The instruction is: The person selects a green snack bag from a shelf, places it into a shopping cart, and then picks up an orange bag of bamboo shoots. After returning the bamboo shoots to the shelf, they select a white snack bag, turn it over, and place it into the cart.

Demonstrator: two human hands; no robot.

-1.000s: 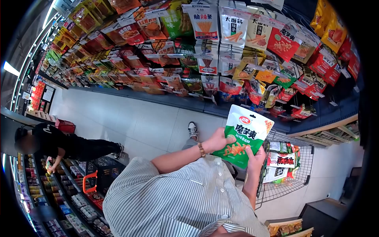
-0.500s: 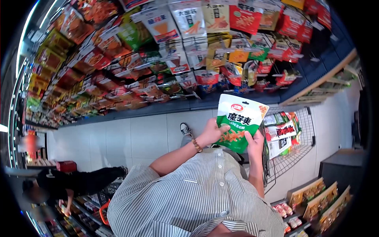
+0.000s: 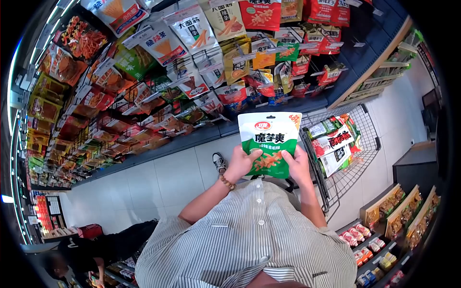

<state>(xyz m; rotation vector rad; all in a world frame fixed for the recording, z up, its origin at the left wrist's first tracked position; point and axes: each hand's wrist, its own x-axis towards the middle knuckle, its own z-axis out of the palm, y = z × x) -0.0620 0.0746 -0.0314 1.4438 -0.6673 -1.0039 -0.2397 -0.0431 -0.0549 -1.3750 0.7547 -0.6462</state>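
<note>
Since half a second ago, the green packet (image 3: 269, 144) has come from a tilt to almost upright, and it is now in front of the middle of the chest.

The wall of hanging snacks (image 3: 144, 96) fills the upper part of the view, with the grey floor (image 3: 158, 182) under it. On the right stands the wire cart (image 3: 372, 139), which has several packets inside. Low shelves (image 3: 398, 216) are at the right edge. Another person in black (image 3: 81, 252) bends at the lower left corner.

The green packet is in the air, between the striped shirt (image 3: 249, 235) and the cart, and it touches neither. The left hand (image 3: 241, 162) is clamped on its lower left part, with the thumb on the front. The right hand (image 3: 297, 165) is clamped on its lower right part. A bead bracelet (image 3: 225, 182) is on the left wrist.

To hold the packet well for reading, I think the thumbs should stay low, off the printed words, and the grip should be light so the foil does not crease.

Compared with the earlier picture, the right hand is higher on the packet's side, and the cart appears more fully.
</note>
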